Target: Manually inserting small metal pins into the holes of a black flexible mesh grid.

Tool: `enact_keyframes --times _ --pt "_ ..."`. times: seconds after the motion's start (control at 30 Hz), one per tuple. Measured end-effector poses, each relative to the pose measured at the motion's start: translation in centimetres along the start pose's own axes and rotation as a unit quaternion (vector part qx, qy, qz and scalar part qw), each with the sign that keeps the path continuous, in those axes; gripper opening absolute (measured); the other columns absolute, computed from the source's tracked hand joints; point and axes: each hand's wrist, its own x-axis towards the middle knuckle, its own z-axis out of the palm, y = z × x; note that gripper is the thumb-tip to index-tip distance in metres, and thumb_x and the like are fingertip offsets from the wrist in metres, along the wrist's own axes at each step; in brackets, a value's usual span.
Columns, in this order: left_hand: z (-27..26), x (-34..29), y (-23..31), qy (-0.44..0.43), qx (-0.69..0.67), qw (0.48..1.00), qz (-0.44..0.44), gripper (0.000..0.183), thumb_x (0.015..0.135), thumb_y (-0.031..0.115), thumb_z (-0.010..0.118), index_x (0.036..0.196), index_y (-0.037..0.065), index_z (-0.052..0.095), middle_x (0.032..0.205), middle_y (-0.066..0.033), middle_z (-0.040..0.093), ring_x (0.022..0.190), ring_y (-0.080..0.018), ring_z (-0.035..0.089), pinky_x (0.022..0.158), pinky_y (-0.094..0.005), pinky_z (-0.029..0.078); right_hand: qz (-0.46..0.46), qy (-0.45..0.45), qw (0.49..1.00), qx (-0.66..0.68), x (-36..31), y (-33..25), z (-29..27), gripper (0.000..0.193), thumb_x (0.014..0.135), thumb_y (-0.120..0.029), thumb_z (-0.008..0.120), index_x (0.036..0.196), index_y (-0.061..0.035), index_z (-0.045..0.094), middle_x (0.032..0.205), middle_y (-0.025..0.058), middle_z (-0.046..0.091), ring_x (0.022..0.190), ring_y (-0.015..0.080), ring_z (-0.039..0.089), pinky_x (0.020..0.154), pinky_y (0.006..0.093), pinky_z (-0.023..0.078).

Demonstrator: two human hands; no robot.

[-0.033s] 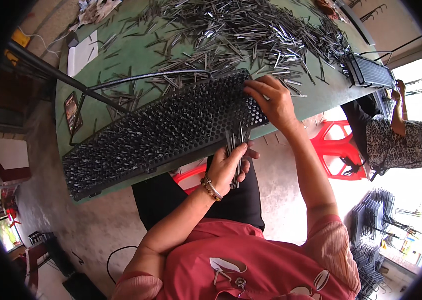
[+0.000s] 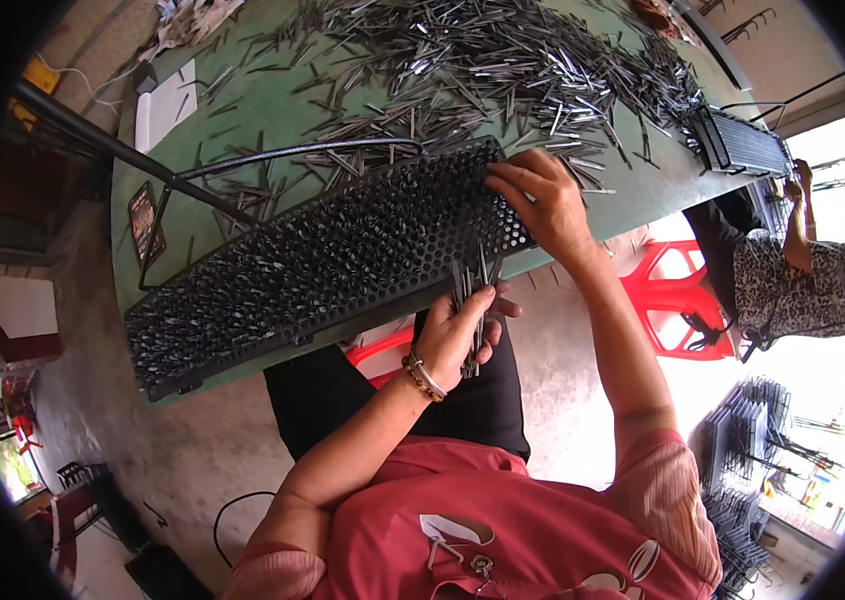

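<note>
Green tabletop (image 2: 633, 210) spreads beneath a heap of loose dark strips (image 2: 503, 70), with a red plastic chair (image 2: 678, 295) and another person (image 2: 808, 295) off to the right. Along the near edge lies a long black perforated rack (image 2: 373, 303), bristling with upright strips except toward its right end, where bare holes show. Just beside that end, the left hand (image 2: 455, 335) curls closed around a bundle of slim strips (image 2: 473, 285). Fingers bent, the right hand (image 2: 548, 200) is at the rack's right end; whether it grips anything I cannot tell.
</note>
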Motion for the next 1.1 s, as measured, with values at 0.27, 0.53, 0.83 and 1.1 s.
enact_keyframes --times 0.27,0.53,0.83,1.1 --pt "-0.2 -0.2 0.2 -0.020 -0.012 1.000 0.014 0.029 0.095 0.028 0.048 0.111 0.004 0.054 0.088 -0.0088 0.064 0.056 -0.0049 0.050 0.039 -0.0189 0.037 0.126 -0.065 0.983 0.114 -1.1 -2.3 -2.5 0.016 0.082 -0.012 0.067 0.092 0.0005 0.068 0.083 0.0092 0.061 0.076 0.0198 0.058 0.065 0.0290 0.045" --pt "0.3 -0.5 0.2 -0.025 0.032 0.997 0.062 0.031 0.097 0.028 0.045 0.112 0.003 0.054 0.088 -0.0095 0.063 0.054 -0.0045 0.048 0.038 -0.0185 0.037 0.282 -0.179 0.884 0.326 -3.4 -4.4 -3.6 0.019 0.084 -0.015 0.067 0.089 0.0039 0.067 0.076 0.0060 0.064 0.070 0.0110 0.058 0.061 0.0253 0.045" --pt "-0.3 -0.2 -0.3 -0.005 0.017 0.999 0.043 0.028 0.096 0.028 0.047 0.110 0.005 0.054 0.088 -0.0104 0.064 0.054 -0.0051 0.048 0.039 -0.0188 0.037 0.301 -0.036 0.906 0.295 -2.2 -4.3 -3.3 0.015 0.086 -0.009 0.064 0.095 0.0026 0.066 0.076 0.0021 0.063 0.064 0.0073 0.055 0.057 0.0210 0.044" --pt "-0.2 -0.4 -0.1 0.012 0.006 1.000 0.004 0.021 0.094 0.027 0.050 0.104 0.008 0.054 0.086 -0.0101 0.064 0.053 -0.0049 0.048 0.039 -0.0191 0.037 0.118 0.037 0.983 0.136 -0.6 -1.9 -0.4 0.015 0.081 -0.004 0.066 0.095 0.0009 0.067 0.082 0.0098 0.063 0.068 0.0178 0.060 0.062 0.0272 0.047"
